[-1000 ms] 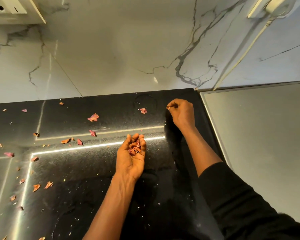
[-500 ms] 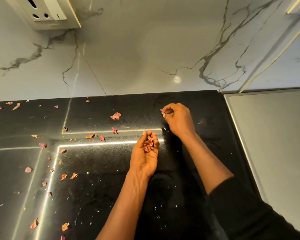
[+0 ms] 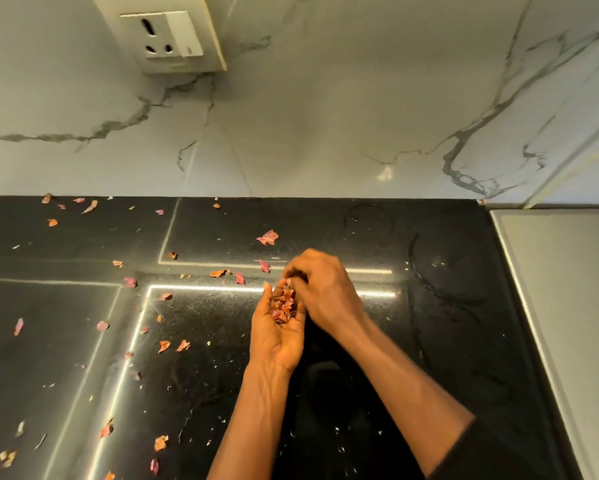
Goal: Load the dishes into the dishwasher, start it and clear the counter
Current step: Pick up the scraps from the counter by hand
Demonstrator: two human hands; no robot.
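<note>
Several pink and orange onion peel scraps (image 3: 267, 237) lie scattered over the black counter (image 3: 447, 306), mostly to the left. My left hand (image 3: 277, 336) is palm up and cupped around a small pile of collected scraps (image 3: 284, 304). My right hand (image 3: 325, 289) reaches over it from the right, fingertips pinched together right above the pile; whether a scrap is between them is hidden.
A marble-pattern backsplash (image 3: 325, 116) rises behind the counter, with a wall socket (image 3: 173, 39) at upper left. A grey flat surface (image 3: 568, 306) adjoins the counter on the right. Wet smears mark the counter's right part.
My right hand picked a scrap from the counter's back and moved left and down to my cupped left hand. The view shifted, showing more of the counter's left side.
</note>
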